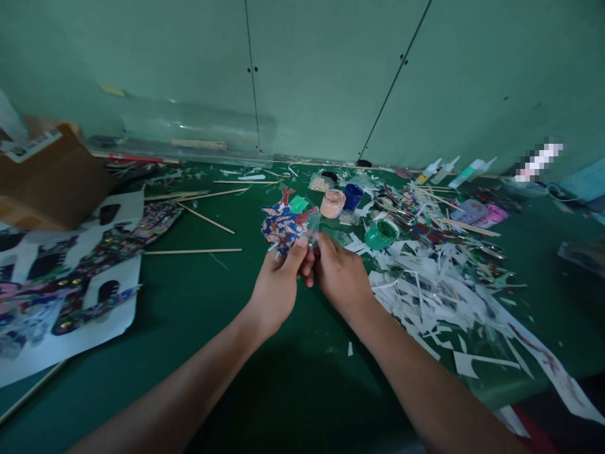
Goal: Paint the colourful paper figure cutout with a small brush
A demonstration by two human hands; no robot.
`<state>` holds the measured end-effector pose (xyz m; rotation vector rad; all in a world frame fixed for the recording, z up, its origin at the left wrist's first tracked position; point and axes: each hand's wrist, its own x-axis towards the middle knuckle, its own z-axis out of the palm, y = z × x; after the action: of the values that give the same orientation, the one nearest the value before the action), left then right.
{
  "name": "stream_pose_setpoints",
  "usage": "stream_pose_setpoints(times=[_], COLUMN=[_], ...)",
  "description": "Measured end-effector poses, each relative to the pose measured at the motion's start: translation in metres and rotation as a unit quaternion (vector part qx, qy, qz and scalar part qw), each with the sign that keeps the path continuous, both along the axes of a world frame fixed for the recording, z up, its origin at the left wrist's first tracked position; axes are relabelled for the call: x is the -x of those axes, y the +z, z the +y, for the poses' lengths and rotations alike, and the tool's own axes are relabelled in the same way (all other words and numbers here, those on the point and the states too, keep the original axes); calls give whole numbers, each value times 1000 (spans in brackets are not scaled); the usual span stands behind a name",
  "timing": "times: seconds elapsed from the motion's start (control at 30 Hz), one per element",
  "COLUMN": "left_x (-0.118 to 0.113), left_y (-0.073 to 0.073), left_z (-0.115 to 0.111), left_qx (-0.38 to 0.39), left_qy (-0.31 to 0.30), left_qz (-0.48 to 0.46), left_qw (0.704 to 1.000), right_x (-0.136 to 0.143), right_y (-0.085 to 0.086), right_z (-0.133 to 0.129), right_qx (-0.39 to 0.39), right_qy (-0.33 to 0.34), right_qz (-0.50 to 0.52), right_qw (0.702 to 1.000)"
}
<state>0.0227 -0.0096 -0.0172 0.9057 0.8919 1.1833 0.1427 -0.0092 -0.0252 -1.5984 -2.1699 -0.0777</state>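
In the head view a blue, red and white patterned cut-out piece (282,222) with a jagged outline is held up over the green table. My left hand (278,284) is closed on its lower edge, thumb on top. Close beside it, my right hand (341,271) is closed with its fingertips pinched at a bit of clear film (314,222) by the cut-out's right edge. Whether the film is joined to the cut-out I cannot tell. A small bright green patch (298,203) shows at the cut-out's top.
Paint jars stand just beyond my hands: peach (332,203), blue (353,197) and green (380,234). White paper scraps (425,290) cover the right side. Printed sheets (108,315) and a cardboard box (51,183) lie left, near thin wooden sticks (193,251). Glue bottles (466,173) rest by the green wall.
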Motion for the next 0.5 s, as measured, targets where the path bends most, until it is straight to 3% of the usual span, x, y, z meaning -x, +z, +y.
stream_pose_setpoints(times=[0.27,0.5], left_x=[0,-1], left_y=[5,1], left_z=[0,-1], left_qx=[54,21], left_qy=[6,-4], left_qz=[-25,-22], left_qw=[998,1000], right_x=[4,6], right_y=[0,-1], right_z=[-3,-2], right_qx=[14,24], right_qy=[-2,-23], right_qz=[-5,17], right_qw=[1000,999])
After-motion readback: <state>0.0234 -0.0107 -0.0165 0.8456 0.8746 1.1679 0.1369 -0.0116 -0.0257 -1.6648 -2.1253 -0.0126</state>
